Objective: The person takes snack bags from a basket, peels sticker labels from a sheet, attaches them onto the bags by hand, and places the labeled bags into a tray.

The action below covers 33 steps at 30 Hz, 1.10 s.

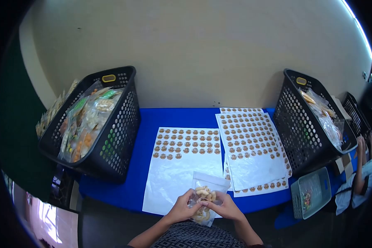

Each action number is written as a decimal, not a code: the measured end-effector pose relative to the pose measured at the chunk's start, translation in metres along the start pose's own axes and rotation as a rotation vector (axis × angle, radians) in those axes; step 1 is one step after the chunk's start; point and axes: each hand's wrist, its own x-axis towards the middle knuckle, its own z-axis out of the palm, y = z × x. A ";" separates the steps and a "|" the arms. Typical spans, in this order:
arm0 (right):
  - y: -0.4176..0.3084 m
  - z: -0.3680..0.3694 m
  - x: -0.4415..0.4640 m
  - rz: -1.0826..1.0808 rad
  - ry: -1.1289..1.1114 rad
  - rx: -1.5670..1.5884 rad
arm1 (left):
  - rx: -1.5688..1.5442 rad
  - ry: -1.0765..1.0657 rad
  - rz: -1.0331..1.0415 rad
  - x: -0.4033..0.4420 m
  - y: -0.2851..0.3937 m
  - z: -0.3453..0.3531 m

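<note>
A clear plastic snack bag with pale, curled snack pieces inside is held between both hands at the table's front edge. My left hand grips its left side, and my right hand closes around the right side. Both thumbs press on the bag's front. Just beyond lies a white sheet of round brown stickers, with stickers in its upper rows and bare backing below. To the right is an overlapping stack of similar sticker sheets.
A black perforated basket full of bagged snacks stands at left. Another black basket with bags stands at right. A translucent bin sits lower right, near another person's arm. The blue tablecloth meets a wall behind.
</note>
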 end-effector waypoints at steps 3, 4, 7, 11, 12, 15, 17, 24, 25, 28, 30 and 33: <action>-0.003 0.005 -0.004 0.048 0.052 0.008 | 0.005 -0.039 -0.022 0.005 0.003 -0.004; -0.005 0.007 -0.004 0.058 0.068 -0.010 | -0.002 -0.041 0.012 0.006 0.001 -0.005; -0.004 0.013 -0.001 0.074 0.104 -0.002 | 0.045 -0.062 0.058 0.008 -0.011 -0.014; 0.005 0.028 0.009 0.057 0.086 0.093 | 0.076 -0.129 0.034 0.007 -0.003 -0.030; 0.000 0.035 0.011 0.053 0.106 0.090 | 0.080 -0.144 0.034 0.007 -0.008 -0.036; 0.007 0.052 0.021 0.041 0.191 0.120 | -0.019 -0.090 0.023 0.005 -0.013 -0.049; 0.012 0.061 0.028 0.003 0.236 0.099 | -0.132 -0.103 -0.010 0.002 -0.004 -0.057; 0.001 0.087 0.031 0.047 0.221 0.068 | -0.332 -0.159 -0.010 0.003 -0.008 -0.099; 0.004 0.091 0.031 0.027 0.177 0.019 | -0.301 -0.159 0.038 0.004 -0.005 -0.103; 0.017 0.105 0.031 -0.031 0.155 -0.006 | -0.213 -0.207 0.019 0.009 -0.002 -0.116; 0.026 0.108 0.030 -0.008 0.107 -0.067 | -0.091 -0.199 -0.018 0.013 0.006 -0.117; 0.014 0.120 0.020 -0.188 0.204 -0.195 | -0.034 -0.205 0.023 0.014 0.005 -0.116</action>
